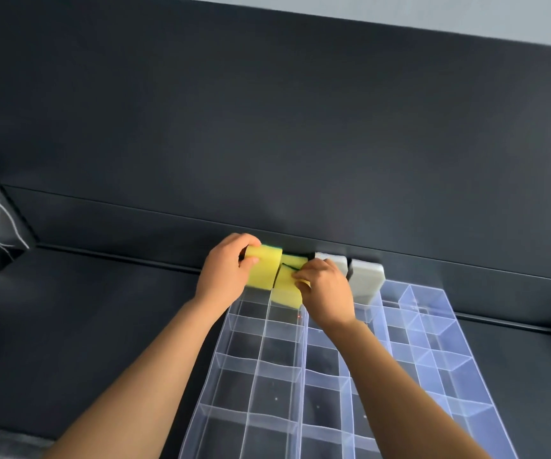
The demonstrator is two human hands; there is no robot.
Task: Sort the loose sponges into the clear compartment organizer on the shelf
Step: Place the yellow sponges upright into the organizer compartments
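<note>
Clear compartment organizer [261, 362]: see-through plastic, thin walls, smooth, glossy, w/ pale glints along dividers. Left yellow sponge [262, 268], front yellow sponge [287, 289], back yellow sponge [292, 260]: soft foam, matt, no shine; a thin green layer on 1 face of the left and front ones, its texture too small to tell. 2 pale grey sponges [368, 279] [337, 261]: matt, even, smooth-looking, rounded corners. Shelf [102, 326] & back panel [267, 127]: dark grey, matt, smooth, faint soft sheen; material unclear.
</note>
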